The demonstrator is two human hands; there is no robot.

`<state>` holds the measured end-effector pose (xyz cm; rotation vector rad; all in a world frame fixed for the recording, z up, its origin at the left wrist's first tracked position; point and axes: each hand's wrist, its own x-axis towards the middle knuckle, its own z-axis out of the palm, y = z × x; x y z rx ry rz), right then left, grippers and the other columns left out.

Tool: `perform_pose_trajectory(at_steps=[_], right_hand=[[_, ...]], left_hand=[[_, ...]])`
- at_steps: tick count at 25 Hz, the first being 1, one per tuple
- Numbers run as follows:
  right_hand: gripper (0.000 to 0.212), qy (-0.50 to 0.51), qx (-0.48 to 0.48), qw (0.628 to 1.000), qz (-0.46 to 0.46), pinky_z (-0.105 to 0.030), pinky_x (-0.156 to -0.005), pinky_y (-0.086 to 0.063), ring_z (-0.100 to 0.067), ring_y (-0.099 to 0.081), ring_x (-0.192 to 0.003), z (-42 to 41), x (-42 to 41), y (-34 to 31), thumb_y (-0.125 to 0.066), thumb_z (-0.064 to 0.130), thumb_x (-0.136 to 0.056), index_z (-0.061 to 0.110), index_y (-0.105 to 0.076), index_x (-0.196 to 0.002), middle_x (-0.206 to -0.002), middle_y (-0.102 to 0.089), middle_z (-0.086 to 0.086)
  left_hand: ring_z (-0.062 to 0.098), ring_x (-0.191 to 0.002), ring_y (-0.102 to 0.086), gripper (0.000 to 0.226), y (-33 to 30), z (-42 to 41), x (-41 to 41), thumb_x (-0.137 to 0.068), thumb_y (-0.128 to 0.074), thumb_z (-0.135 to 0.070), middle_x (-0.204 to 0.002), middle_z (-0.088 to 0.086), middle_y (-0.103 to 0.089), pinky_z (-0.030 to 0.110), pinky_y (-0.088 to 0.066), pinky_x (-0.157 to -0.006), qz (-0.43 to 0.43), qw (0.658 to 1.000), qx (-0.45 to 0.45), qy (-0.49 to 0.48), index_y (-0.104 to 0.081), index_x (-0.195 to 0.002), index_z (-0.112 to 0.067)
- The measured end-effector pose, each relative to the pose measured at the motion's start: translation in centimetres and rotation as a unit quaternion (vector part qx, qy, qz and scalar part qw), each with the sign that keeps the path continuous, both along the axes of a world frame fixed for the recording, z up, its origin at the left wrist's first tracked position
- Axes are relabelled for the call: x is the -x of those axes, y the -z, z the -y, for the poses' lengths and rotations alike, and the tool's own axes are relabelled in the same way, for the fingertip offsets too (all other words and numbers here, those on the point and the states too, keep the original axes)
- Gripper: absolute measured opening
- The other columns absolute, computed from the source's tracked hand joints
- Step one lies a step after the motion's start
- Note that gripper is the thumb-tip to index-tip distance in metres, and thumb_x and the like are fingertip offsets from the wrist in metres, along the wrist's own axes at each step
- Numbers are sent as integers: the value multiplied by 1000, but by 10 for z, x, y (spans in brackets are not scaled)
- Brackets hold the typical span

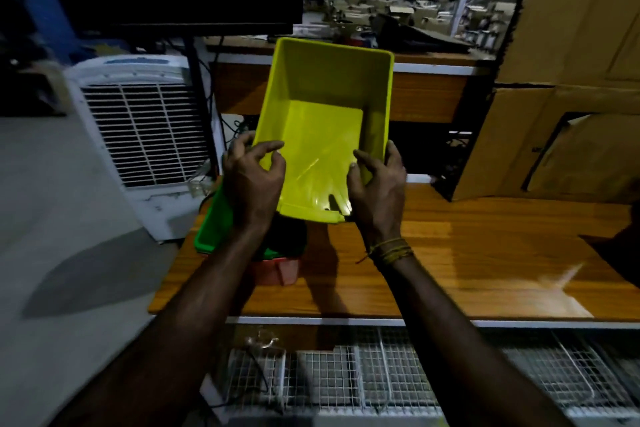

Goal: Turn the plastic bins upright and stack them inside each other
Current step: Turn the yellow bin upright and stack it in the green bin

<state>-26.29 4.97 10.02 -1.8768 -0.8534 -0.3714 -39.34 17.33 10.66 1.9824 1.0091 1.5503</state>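
A yellow plastic bin (323,121) is held in the air above the wooden table (467,253), its open side facing me. My left hand (251,180) grips its left wall, thumb over the rim. My right hand (379,189) grips the right wall the same way. Below my left forearm a green bin (211,222) sits on the table's left end, with a red bin (277,269) showing under it. Both are partly hidden by my arm.
A white air cooler (138,135) stands on the floor left of the table. Cardboard boxes (568,135) rise at the back right. A cluttered shelf (398,17) is behind the bin. Wire mesh racks (381,378) lie below the table's front edge.
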Motion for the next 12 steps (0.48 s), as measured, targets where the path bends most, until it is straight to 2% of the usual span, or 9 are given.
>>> perform_pose_trajectory(at_steps=[7,12], right_hand=[[31,-76,45,995,-43,-34,-107,-32,-33,-41,-134,-58,43,19,-59,27,-89,20,-70,-117,-148,-41,-21],[34,-100,107,988,-56,-42,-105,-39,-39,-46,-125,-85,53,35,-59,30,-88,19,-69,-118,-142,-45,-22]], left_hand=[[30,-112,-60,23,19,-42,60,-83,-61,-22,-124,7,-64,38,-48,-88,-42,995,40,-79,-77,-99,-24],[33,-107,-61,25,37,-63,77,-81,-58,-28,-116,7,-68,40,-50,-86,-88,991,66,-81,-78,-97,-26]])
